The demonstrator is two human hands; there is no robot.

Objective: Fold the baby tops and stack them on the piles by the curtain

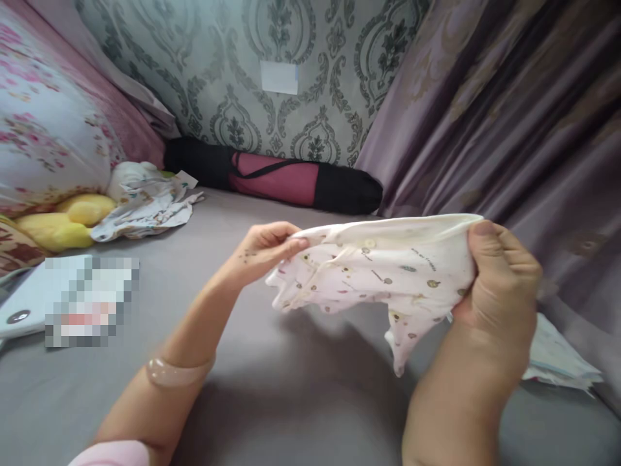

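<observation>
Two hands up | left hand (264, 249) pinches garment (378, 272) left edge | right hand (502, 278) grips right edge | above grey bed (272, 388)

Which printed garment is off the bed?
The pale pink garment stretched between left hand and right hand; the crumpled one and the folded one lie on the bed.

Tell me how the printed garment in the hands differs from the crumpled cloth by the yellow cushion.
The printed garment is held up between the left hand and right hand; the crumpled cloth lies untouched on the grey sheet. The garment is pulled fairly flat; the cloth is bunched in a heap. The garment is near the camera; the cloth lies farther off, beside the yellow cushion. Both are pale, small-printed fabric.
</observation>
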